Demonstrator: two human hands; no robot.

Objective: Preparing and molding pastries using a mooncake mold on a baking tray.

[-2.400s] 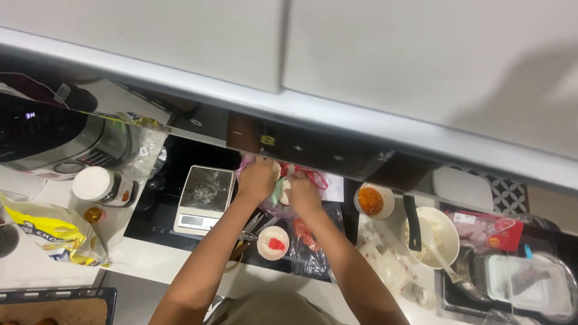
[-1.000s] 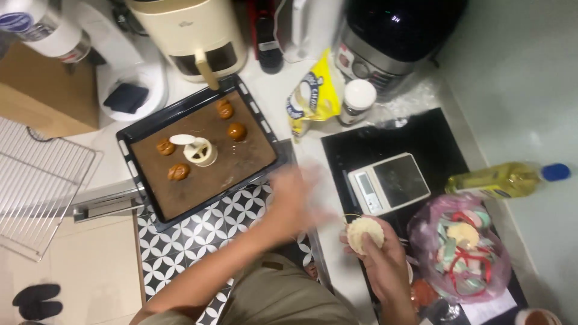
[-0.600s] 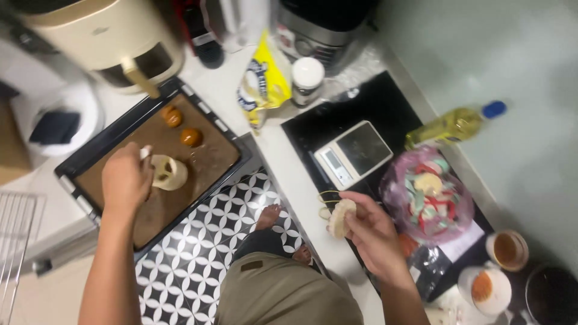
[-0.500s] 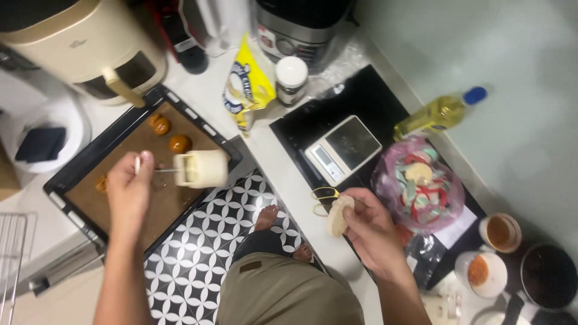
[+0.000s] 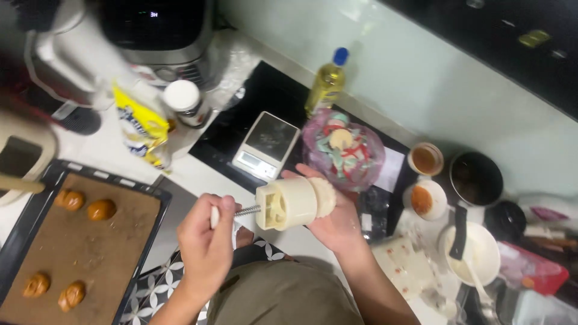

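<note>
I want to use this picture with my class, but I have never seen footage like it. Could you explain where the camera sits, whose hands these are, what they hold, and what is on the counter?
The camera sits on a person's head, looking down at their own bare hands. The left hand grips the plunger handle of a cream press mould; the right hand presses a pale dough ball against its far end. On the counter: a baking tray with small browned pastries, a kitchen scale, an oil bottle, a bag of coloured mould parts and several bowls.

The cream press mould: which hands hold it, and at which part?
The left hand grips the handle end of the cream press mould. The right hand cups its far end, pressing the pale dough ball against it.
</note>
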